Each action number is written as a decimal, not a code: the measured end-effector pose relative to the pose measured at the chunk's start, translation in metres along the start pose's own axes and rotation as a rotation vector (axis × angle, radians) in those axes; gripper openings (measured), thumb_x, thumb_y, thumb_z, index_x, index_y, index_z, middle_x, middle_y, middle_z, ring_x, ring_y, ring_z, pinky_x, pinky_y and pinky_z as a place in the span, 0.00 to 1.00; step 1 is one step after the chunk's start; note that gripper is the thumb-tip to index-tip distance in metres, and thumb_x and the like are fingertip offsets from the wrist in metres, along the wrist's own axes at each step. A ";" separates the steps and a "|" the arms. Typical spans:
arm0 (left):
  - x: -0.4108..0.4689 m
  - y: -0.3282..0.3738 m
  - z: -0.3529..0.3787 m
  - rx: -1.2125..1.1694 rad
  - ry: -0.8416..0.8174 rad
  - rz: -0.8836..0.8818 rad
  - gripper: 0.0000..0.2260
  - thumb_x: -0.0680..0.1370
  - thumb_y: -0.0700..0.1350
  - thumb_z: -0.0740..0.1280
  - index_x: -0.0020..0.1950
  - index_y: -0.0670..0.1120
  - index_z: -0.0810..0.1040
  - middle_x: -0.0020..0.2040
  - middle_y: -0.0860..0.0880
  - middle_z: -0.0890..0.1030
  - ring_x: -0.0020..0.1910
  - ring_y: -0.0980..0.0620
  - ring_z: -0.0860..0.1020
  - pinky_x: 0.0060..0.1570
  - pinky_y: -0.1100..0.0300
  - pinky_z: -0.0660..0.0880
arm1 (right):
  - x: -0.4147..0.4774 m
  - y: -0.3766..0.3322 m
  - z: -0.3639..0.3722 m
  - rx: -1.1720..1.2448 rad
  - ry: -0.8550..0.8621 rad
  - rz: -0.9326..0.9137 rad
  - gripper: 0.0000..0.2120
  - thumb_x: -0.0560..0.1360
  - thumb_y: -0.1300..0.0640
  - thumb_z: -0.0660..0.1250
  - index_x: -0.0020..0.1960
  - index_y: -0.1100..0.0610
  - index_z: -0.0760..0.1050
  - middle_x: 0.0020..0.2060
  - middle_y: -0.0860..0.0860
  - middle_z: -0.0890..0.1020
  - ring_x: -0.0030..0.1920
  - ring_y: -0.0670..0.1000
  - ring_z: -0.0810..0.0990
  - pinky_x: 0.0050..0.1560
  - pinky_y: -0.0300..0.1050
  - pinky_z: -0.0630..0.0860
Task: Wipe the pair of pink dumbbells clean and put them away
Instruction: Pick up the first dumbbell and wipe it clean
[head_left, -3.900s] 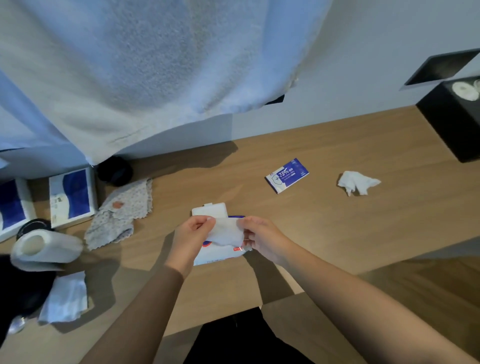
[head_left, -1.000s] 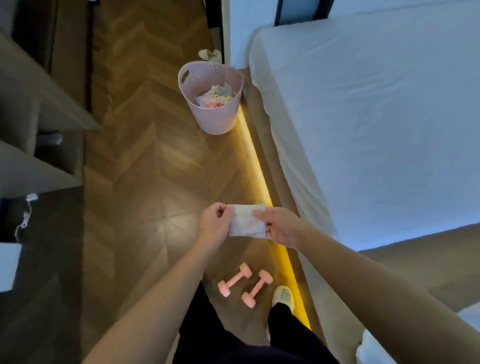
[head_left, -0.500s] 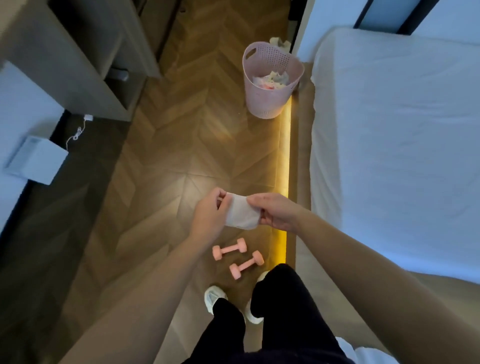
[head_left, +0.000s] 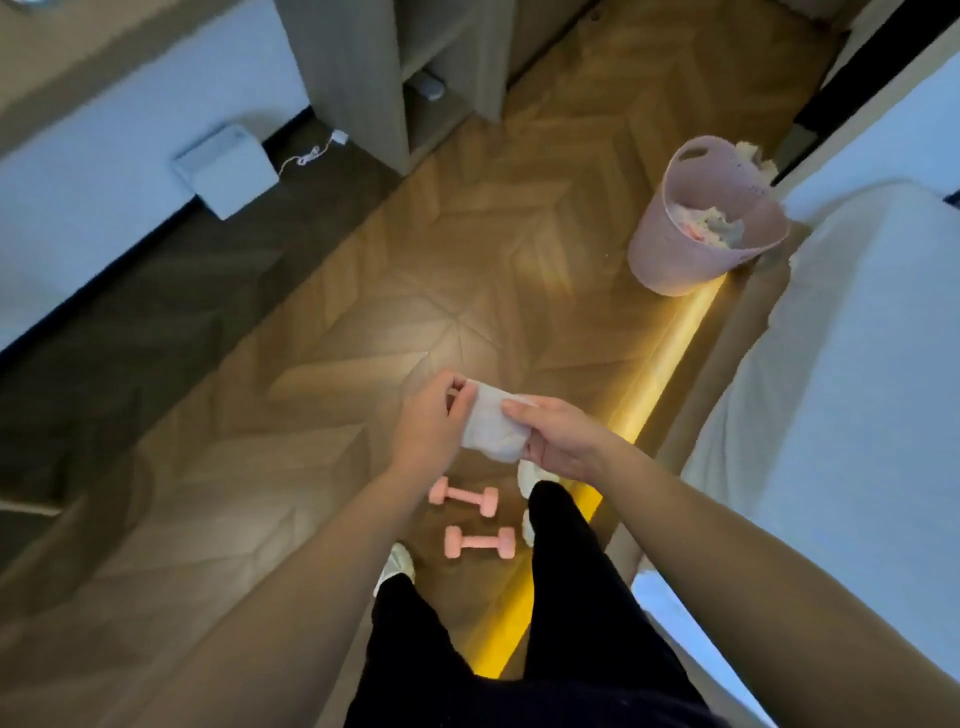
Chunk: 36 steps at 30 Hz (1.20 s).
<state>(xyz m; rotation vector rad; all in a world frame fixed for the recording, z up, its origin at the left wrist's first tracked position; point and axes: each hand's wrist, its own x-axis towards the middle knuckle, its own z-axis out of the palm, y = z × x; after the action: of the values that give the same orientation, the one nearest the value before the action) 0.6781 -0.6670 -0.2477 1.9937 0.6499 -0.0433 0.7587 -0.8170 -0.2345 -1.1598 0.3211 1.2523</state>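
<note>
Head view: left hand (head_left: 426, 421) and right hand (head_left: 561, 441) both pinch the white wipe (head_left: 488, 428). The pink dumbbells (head_left: 463, 496) lie on the floor (head_left: 363, 322) by the feet, untouched. Risk: a dumbbell may roll if wiped unheld. Since the last frame, the wipe is more bunched and the view has swung.

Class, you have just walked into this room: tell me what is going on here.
A person stands on the wooden floor beside a bed, holding a white wipe between both hands: the left hand pinches one edge, the right hand the other. The pink dumbbells lie side by side on the floor at the person's feet, untouched, so no wiping is under way. A pink basket holding crumpled items stands farther along the bed.
</note>
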 end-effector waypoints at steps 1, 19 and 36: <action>0.007 -0.010 0.007 -0.004 0.046 -0.057 0.09 0.83 0.51 0.61 0.48 0.48 0.75 0.41 0.50 0.79 0.41 0.50 0.78 0.39 0.53 0.76 | 0.017 -0.004 -0.004 -0.034 -0.021 0.030 0.17 0.83 0.62 0.59 0.70 0.68 0.69 0.53 0.61 0.80 0.44 0.52 0.83 0.42 0.46 0.83; 0.106 -0.347 0.186 -0.034 0.472 -0.113 0.08 0.82 0.46 0.65 0.45 0.43 0.75 0.30 0.54 0.74 0.29 0.58 0.71 0.33 0.57 0.68 | 0.356 0.160 -0.149 -0.312 -0.283 0.218 0.12 0.80 0.64 0.61 0.62 0.64 0.73 0.51 0.59 0.84 0.51 0.56 0.84 0.52 0.51 0.82; 0.012 -0.327 0.251 -0.083 0.721 -0.005 0.07 0.80 0.47 0.66 0.43 0.47 0.75 0.29 0.55 0.74 0.30 0.60 0.72 0.36 0.57 0.70 | 0.280 0.196 -0.196 -0.395 -0.478 0.058 0.10 0.78 0.64 0.62 0.56 0.67 0.76 0.46 0.60 0.86 0.46 0.55 0.87 0.43 0.50 0.83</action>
<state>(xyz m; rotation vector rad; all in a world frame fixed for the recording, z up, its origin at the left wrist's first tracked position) 0.5974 -0.7535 -0.6429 1.9074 1.0839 0.7153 0.7649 -0.8421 -0.6273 -1.1378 -0.2626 1.6438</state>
